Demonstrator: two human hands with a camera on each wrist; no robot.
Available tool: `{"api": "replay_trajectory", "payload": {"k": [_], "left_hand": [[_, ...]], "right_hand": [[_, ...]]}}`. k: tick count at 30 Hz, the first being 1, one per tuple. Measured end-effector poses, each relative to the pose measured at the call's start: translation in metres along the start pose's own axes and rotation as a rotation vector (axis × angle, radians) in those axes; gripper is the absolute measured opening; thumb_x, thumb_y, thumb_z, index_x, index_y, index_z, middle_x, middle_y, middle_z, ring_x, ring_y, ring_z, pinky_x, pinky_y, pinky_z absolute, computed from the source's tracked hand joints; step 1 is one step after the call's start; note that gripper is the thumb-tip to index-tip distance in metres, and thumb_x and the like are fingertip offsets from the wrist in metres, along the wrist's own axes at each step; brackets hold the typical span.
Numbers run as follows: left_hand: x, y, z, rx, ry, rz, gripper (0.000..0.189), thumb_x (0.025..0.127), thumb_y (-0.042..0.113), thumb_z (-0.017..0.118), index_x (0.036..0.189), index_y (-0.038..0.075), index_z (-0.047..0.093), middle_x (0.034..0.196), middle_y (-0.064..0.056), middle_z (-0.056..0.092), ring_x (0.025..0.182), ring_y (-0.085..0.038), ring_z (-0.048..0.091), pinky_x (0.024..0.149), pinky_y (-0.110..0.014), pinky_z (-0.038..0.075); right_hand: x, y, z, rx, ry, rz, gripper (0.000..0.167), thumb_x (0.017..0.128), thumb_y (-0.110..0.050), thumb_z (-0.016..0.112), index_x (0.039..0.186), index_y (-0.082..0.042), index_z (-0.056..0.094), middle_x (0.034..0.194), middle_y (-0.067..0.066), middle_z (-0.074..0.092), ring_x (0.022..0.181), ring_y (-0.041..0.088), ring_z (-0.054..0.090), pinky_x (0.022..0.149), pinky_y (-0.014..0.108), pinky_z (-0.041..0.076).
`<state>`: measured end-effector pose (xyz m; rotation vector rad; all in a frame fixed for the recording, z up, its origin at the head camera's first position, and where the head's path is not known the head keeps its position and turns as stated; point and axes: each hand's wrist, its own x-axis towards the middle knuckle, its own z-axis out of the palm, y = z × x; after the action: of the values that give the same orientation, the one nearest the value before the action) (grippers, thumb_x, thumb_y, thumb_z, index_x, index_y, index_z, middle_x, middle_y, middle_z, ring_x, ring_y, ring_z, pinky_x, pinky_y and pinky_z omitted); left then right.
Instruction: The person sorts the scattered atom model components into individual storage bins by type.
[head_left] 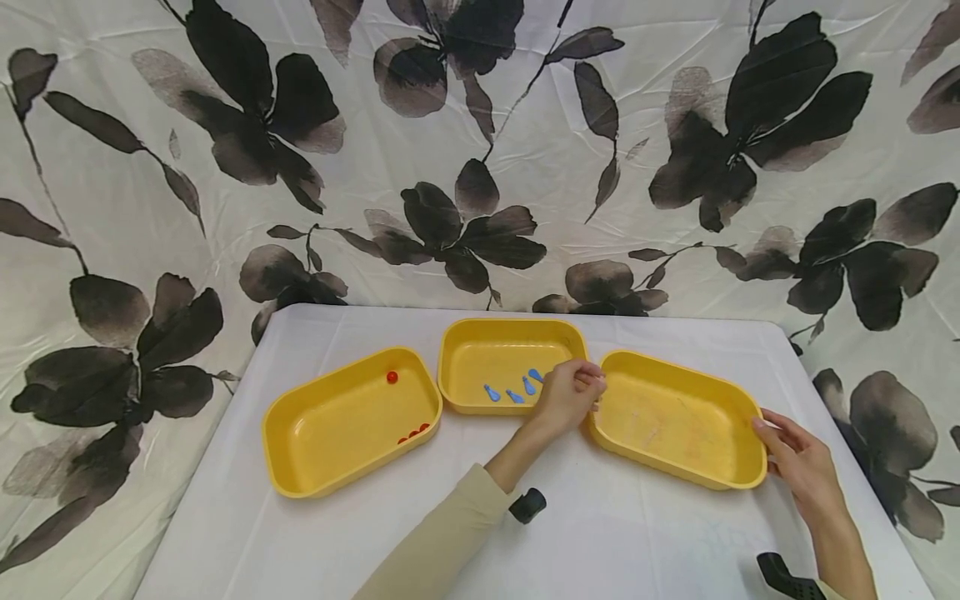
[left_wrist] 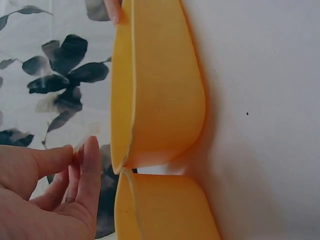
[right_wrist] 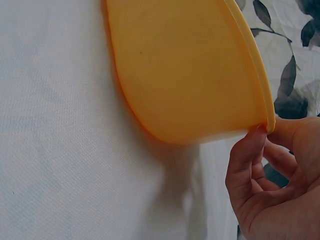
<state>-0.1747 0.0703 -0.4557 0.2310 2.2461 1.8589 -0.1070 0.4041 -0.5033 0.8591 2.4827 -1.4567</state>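
My left hand (head_left: pixel 572 392) is over the near right corner of the middle yellow tray (head_left: pixel 480 408), beside the right yellow tray (head_left: pixel 675 458). Its thumb and fingertips pinch together, and a small translucent piece (left_wrist: pixel 89 134) shows faintly at them in the left wrist view. My right hand (head_left: pixel 806 467) grips the right tray's outer end, thumb and fingers at the rim in the right wrist view. Several small blue drop-shaped pieces (head_left: pixel 514 397) lie in the middle tray near that hand. Faint pale marks (head_left: pixel 651 429) show on the right tray's floor.
At the left stands another yellow tray (head_left: pixel 330 483) with a red bead (head_left: pixel 392 377) and several red pieces (head_left: pixel 414 433) along its near wall. The trays sit close together on a white-covered table (head_left: pixel 600 542). Behind hangs a floral cloth (head_left: pixel 570 167).
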Motion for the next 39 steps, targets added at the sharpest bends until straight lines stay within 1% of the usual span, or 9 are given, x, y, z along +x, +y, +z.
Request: {"api": "replay_trajectory", "payload": {"k": [8,15,18,22,25,29,33,35,39], "left_hand": [[0.010,-0.004,0.011,0.046,0.000,-0.008,0.011,0.098,0.001,0.067,0.108,-0.004,0.069,0.083,-0.003,0.062,0.069,-0.010,0.065,0.062,-0.019,0.058],[0.016,-0.010,0.022,0.091,-0.030,0.020,0.010,0.098,-0.001,0.066,0.107,-0.005,0.069,0.082,-0.002,0.060,0.066,-0.008,0.062,0.059,-0.018,0.056],[0.019,-0.011,0.028,0.109,-0.049,0.026,0.011,0.099,-0.001,0.065,0.108,-0.006,0.068,0.082,-0.002,0.060,0.065,-0.006,0.059,0.059,-0.017,0.055],[0.021,-0.010,0.035,0.169,-0.071,0.044,0.012,0.100,0.000,0.064,0.109,-0.006,0.069,0.083,-0.001,0.060,0.066,-0.004,0.056,0.060,-0.015,0.052],[0.023,-0.010,0.041,0.224,-0.086,0.067,0.011,0.100,0.001,0.065,0.108,-0.004,0.070,0.084,-0.001,0.061,0.067,-0.004,0.055,0.060,-0.013,0.049],[0.026,-0.009,0.049,0.270,-0.112,0.082,0.012,0.100,0.001,0.064,0.109,-0.004,0.070,0.084,0.000,0.062,0.069,-0.004,0.054,0.062,-0.012,0.047],[0.029,-0.010,0.056,0.323,-0.136,0.074,0.012,0.100,0.003,0.065,0.110,-0.001,0.070,0.086,0.002,0.062,0.072,-0.003,0.054,0.065,-0.012,0.047],[0.030,-0.010,0.059,0.336,-0.148,0.053,0.011,0.100,0.004,0.065,0.110,0.001,0.070,0.087,0.003,0.061,0.073,-0.004,0.053,0.065,-0.012,0.047],[0.030,-0.012,0.065,0.356,-0.164,0.013,0.008,0.100,0.005,0.066,0.108,0.004,0.069,0.084,0.005,0.058,0.071,-0.005,0.052,0.064,-0.013,0.045]], "right_hand": [[0.001,0.001,0.001,0.005,0.003,0.005,0.082,0.101,-0.059,0.053,0.160,-0.007,0.033,0.146,0.019,0.047,0.085,0.007,0.058,0.072,0.015,0.054],[0.000,-0.001,0.001,0.001,-0.005,-0.003,0.082,0.101,-0.060,0.052,0.160,-0.006,0.033,0.147,0.021,0.046,0.085,0.007,0.058,0.072,0.015,0.054],[-0.001,-0.001,0.000,-0.001,-0.018,-0.014,0.083,0.100,-0.061,0.052,0.160,-0.006,0.033,0.146,0.019,0.047,0.086,0.006,0.057,0.073,0.014,0.054],[-0.002,-0.001,-0.002,-0.004,-0.030,-0.032,0.084,0.100,-0.061,0.052,0.160,-0.005,0.032,0.142,0.015,0.049,0.087,0.004,0.057,0.074,0.013,0.054],[-0.002,-0.001,-0.001,-0.007,-0.019,-0.030,0.084,0.100,-0.060,0.052,0.160,-0.005,0.032,0.144,0.017,0.048,0.086,0.004,0.056,0.073,0.013,0.053],[-0.001,-0.002,0.000,-0.004,-0.003,-0.018,0.082,0.101,-0.059,0.052,0.160,-0.005,0.032,0.147,0.021,0.045,0.085,0.003,0.056,0.071,0.014,0.054],[-0.001,-0.001,-0.001,-0.008,-0.010,-0.017,0.083,0.101,-0.060,0.051,0.160,-0.006,0.032,0.145,0.019,0.046,0.085,0.003,0.056,0.072,0.013,0.053],[-0.002,-0.001,-0.002,-0.009,-0.017,-0.021,0.084,0.100,-0.061,0.052,0.161,-0.006,0.032,0.142,0.016,0.048,0.086,0.004,0.056,0.073,0.013,0.053],[-0.002,0.000,-0.003,-0.008,-0.022,-0.024,0.084,0.100,-0.061,0.053,0.160,-0.006,0.032,0.133,0.006,0.053,0.086,0.003,0.057,0.074,0.013,0.054]]}}
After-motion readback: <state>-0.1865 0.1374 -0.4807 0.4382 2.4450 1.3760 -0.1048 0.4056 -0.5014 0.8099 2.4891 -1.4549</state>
